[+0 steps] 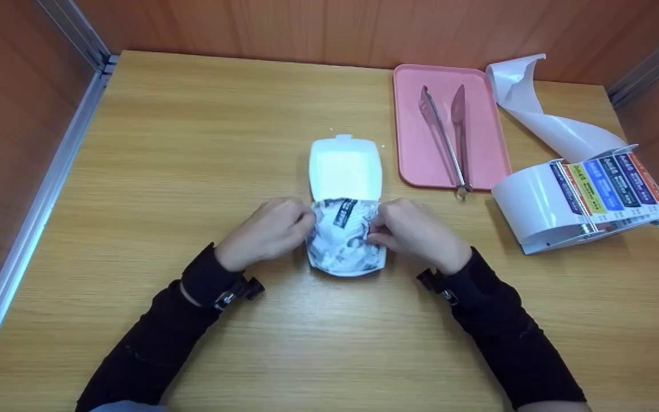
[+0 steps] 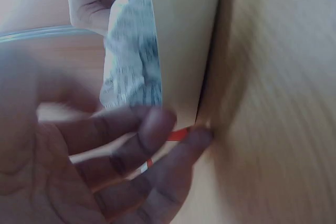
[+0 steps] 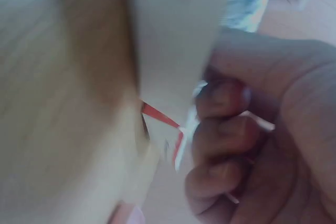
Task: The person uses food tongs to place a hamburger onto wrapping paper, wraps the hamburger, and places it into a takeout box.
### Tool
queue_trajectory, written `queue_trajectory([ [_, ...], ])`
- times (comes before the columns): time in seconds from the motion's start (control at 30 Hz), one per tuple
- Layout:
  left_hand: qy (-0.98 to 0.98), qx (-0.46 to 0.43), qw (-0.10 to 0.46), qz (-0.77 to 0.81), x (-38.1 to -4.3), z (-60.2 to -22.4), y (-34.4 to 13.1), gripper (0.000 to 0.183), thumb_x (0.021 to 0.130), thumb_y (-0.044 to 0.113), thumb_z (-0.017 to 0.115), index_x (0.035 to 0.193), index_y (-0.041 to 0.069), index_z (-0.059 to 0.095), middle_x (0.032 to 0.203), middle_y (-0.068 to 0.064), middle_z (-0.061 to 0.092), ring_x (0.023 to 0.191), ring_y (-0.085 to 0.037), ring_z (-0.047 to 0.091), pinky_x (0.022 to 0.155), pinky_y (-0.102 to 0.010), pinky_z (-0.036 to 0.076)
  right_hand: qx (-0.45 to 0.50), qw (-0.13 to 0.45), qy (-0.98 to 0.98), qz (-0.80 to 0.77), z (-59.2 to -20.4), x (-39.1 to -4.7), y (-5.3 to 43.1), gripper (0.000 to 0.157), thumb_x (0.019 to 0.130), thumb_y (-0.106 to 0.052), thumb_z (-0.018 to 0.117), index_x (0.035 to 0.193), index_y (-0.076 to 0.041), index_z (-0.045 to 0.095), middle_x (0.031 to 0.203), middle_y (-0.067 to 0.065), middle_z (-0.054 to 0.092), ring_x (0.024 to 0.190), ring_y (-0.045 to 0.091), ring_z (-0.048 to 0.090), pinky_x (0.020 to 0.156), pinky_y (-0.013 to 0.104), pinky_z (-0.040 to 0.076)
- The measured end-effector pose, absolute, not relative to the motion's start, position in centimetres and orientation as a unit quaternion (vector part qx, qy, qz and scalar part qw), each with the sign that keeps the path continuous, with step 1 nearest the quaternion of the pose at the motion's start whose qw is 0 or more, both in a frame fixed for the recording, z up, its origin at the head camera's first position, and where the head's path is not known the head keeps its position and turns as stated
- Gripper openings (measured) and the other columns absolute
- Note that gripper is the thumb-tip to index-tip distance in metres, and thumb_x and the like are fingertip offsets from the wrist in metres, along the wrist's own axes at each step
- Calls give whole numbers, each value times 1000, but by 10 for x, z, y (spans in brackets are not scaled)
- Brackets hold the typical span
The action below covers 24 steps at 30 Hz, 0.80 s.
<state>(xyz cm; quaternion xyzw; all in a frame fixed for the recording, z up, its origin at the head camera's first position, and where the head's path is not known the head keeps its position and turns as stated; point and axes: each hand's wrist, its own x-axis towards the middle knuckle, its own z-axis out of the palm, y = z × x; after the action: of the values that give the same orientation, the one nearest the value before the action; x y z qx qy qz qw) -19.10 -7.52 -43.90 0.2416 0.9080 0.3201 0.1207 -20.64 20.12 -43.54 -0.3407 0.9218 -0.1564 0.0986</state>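
Observation:
A white clamshell food box (image 1: 345, 166) lies with its lid folded back on the wooden table. Its lower half holds a bundle wrapped in white printed paper (image 1: 341, 229); the paper hides what is inside. At the left rim is my left hand (image 1: 272, 229), its loosely bent fingers touching the paper and the box side (image 2: 184, 40) in the left wrist view. From the opposite side, my right hand (image 1: 415, 232) pinches the paper's edge, with its other fingers curled beside the box wall (image 3: 176, 35) in the right wrist view.
A pink tray (image 1: 421, 166) at the back right carries metal tongs (image 1: 444, 134) and a pink spreader-like utensil (image 1: 459, 114). To its right stands a dispenser (image 1: 587, 229) with a roll of colourful labels (image 1: 610, 180); its white backing strip (image 1: 564, 131) trails backward. Wooden panels enclose the table.

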Motion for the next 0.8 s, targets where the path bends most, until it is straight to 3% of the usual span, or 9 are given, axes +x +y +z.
queue_trajectory([
  [0.1, 918, 224, 101, 310, -191, -439, -77, 44, 107, 43, 64, 92, 3, 74, 89, -7, 61, 79, -20, 53, 71, -34, 44, -340, 64, 925, -157, -440, -208, 198, 16, 91, -27, 86, 86, -11, 83, 80, 3, 76, 67, 15, 66, 64, 36, 57],
  [0.23, 938, 216, 84, 259, -187, -442, -75, 67, 87, 60, 84, 114, -1, 77, 97, -10, 63, 80, -21, 53, 69, -35, 45, -295, 63, 937, -175, -444, -209, 196, 25, 87, -31, 89, 76, -13, 75, 76, 1, 71, 63, 14, 60, 61, 33, 50],
  [0.47, 959, 214, 39, 183, -180, -446, -68, 66, 80, 65, 85, 104, 4, 79, 98, -7, 61, 79, -22, 55, 63, -37, 48, -272, 78, 942, -180, -443, -208, 196, 33, 87, -32, 90, 71, -15, 66, 71, -1, 66, 63, 12, 56, 62, 30, 47],
  [0.67, 964, 213, 22, 157, -177, -446, -67, 68, 81, 68, 82, 105, 5, 79, 102, -10, 66, 79, -24, 59, 64, -38, 51, -323, 93, 913, -231, -420, -191, 193, 22, 93, -31, 85, 83, -13, 76, 74, -2, 72, 63, 7, 61, 62, 25, 54],
  [0.8, 963, 223, 15, 149, -175, -445, -66, 70, 83, 72, 79, 102, 4, 77, 100, -9, 65, 77, -23, 57, 62, -36, 47, -350, 101, 900, -240, -421, -182, 181, 24, 94, -34, 84, 83, -13, 77, 74, -3, 73, 62, 3, 58, 61, 22, 52],
])
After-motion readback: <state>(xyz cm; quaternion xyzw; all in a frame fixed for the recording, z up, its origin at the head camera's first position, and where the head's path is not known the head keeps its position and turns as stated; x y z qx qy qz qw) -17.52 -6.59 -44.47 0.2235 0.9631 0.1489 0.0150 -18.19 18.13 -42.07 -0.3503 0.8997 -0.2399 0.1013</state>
